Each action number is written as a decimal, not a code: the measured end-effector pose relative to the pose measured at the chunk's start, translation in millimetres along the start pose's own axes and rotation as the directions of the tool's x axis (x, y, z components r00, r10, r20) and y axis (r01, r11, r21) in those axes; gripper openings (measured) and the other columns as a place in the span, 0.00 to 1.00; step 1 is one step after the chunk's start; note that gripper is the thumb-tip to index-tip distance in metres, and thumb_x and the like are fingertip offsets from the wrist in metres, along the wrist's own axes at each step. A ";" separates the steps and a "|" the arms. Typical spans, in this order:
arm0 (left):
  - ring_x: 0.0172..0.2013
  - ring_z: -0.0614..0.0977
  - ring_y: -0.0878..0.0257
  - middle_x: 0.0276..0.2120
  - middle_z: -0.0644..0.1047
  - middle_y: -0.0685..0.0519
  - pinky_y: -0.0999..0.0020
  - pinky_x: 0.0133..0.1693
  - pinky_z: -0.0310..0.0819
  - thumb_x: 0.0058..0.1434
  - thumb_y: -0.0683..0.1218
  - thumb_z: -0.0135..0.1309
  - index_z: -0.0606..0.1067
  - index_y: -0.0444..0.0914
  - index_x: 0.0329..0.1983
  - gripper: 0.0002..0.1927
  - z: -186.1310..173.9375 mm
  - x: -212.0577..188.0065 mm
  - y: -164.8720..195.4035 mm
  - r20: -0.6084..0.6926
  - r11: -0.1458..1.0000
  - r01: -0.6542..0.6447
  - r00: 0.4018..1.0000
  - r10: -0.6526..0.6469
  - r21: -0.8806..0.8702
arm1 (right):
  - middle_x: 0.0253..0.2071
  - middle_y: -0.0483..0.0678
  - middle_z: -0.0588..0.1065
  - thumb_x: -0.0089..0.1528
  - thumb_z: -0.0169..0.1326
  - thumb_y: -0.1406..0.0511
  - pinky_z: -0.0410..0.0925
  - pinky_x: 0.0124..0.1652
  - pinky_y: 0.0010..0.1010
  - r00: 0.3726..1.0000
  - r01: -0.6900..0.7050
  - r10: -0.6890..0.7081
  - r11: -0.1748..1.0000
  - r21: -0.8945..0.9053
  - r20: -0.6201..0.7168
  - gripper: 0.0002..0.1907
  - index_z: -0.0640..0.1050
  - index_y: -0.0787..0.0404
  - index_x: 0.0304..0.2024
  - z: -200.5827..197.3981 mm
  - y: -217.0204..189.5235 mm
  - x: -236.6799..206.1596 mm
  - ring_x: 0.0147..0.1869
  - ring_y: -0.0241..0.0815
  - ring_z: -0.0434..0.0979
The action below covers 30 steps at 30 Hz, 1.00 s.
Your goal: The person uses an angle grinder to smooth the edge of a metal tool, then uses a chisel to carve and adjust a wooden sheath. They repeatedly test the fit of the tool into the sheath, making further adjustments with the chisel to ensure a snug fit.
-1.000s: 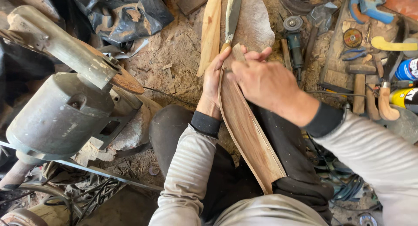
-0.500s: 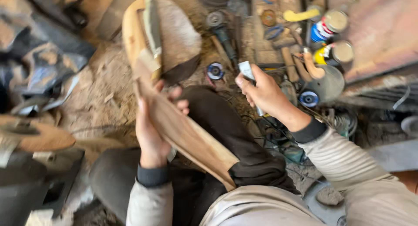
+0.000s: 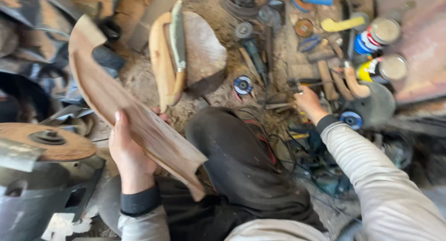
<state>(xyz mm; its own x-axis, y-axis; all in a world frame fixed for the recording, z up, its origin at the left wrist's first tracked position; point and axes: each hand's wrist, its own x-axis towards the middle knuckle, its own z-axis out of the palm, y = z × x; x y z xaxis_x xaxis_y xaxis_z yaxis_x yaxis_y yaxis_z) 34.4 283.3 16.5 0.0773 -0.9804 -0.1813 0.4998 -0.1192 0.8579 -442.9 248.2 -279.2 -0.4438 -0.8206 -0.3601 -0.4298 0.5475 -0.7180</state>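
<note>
Right hand (image 3: 307, 100) now among tools (image 3: 332, 78)

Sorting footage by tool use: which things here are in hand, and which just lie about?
In hand: curved wooden piece, gripped by the left hand; right hand reaching among floor tools.

Lying about: knife on wooden block, paint cans, sanding disc.

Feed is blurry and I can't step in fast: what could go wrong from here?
The left hand alone holds the long curved wooden piece, so it could tip or slip. The right hand reaches into crowded tools beside a tangle of cables and may snag. The sanding disc sits close to the left forearm.
</note>
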 end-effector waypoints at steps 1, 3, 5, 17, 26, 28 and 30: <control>0.43 0.82 0.52 0.44 0.78 0.44 0.54 0.47 0.78 0.72 0.58 0.39 0.66 0.33 0.59 0.25 -1.2 5.7 8.9 -0.005 0.980 -0.061 0.998 0.063 0.188 | 0.33 0.51 0.75 0.69 0.53 0.61 0.65 0.29 0.38 0.997 0.035 -0.041 0.995 -0.089 -0.069 0.11 0.76 0.60 0.50 -1.6 -13.3 12.2 0.31 0.41 0.72; 0.46 0.79 0.53 0.47 0.76 0.43 0.56 0.49 0.76 0.74 0.57 0.40 0.67 0.31 0.60 0.26 -0.5 16.1 14.8 0.106 0.818 -0.226 0.974 0.201 0.529 | 0.34 0.54 0.76 0.72 0.54 0.59 0.65 0.31 0.38 0.975 0.097 -0.117 0.989 -0.111 -0.188 0.13 0.76 0.64 0.46 1.0 -41.3 28.0 0.32 0.41 0.73; 0.48 0.78 0.53 0.48 0.76 0.43 0.56 0.50 0.76 0.75 0.57 0.42 0.66 0.30 0.61 0.26 -1.6 21.3 19.1 0.196 0.767 -0.253 0.966 0.168 0.590 | 0.33 0.50 0.72 0.73 0.52 0.58 0.62 0.26 0.35 0.985 0.149 -0.115 0.939 0.309 -0.127 0.14 0.72 0.63 0.44 7.3 -77.6 22.9 0.28 0.38 0.69; 0.38 0.82 0.53 0.42 0.79 0.43 0.55 0.45 0.80 0.67 0.76 0.24 0.71 0.28 0.56 0.49 26.1 -6.2 -61.3 0.111 0.984 0.163 0.982 -0.154 -0.077 | 0.24 0.52 0.72 0.69 0.51 0.63 0.66 0.24 0.42 0.324 0.946 -0.945 0.324 -0.009 0.051 0.10 0.73 0.62 0.35 16.8 -322.6 -200.4 0.24 0.52 0.75; 0.36 0.82 0.52 0.35 0.79 0.43 0.57 0.43 0.80 0.70 0.75 0.23 0.72 0.28 0.54 0.48 4.6 -26.8 -88.1 0.119 0.975 0.198 0.975 -0.186 -0.102 | 0.21 0.50 0.73 0.70 0.48 0.61 0.69 0.18 0.40 0.337 0.929 -0.845 0.226 -0.294 0.416 0.12 0.72 0.60 0.34 41.6 -341.7 -221.9 0.18 0.48 0.76; 0.42 0.84 0.54 0.39 0.80 0.45 0.57 0.48 0.81 0.65 0.74 0.24 0.72 0.31 0.55 0.46 -2.8 -23.2 -83.8 -0.092 0.981 0.193 0.977 -0.194 -0.021 | 0.20 0.50 0.73 0.69 0.48 0.61 0.70 0.18 0.39 0.243 0.965 -0.843 0.158 -0.211 0.479 0.11 0.73 0.59 0.35 30.7 -342.9 -245.1 0.18 0.46 0.76; 0.42 0.84 0.53 0.40 0.80 0.44 0.55 0.49 0.81 0.64 0.75 0.24 0.71 0.31 0.54 0.47 -15.3 -18.2 -79.6 -0.099 0.979 0.184 0.976 -0.192 -0.084 | 0.20 0.50 0.74 0.63 0.50 0.60 0.71 0.21 0.40 0.045 0.998 -0.911 0.026 -0.052 0.411 0.10 0.75 0.59 0.38 22.8 -339.3 -247.8 0.19 0.48 0.77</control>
<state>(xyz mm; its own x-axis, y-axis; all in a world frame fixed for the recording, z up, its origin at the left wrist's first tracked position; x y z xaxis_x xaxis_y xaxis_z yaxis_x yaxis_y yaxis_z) 6.4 313.0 -55.8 0.0651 -0.9187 -0.3896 0.5760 -0.2842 0.7664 -169.2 262.0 40.1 0.6946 -0.6026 0.3929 -0.4950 -0.7967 -0.3468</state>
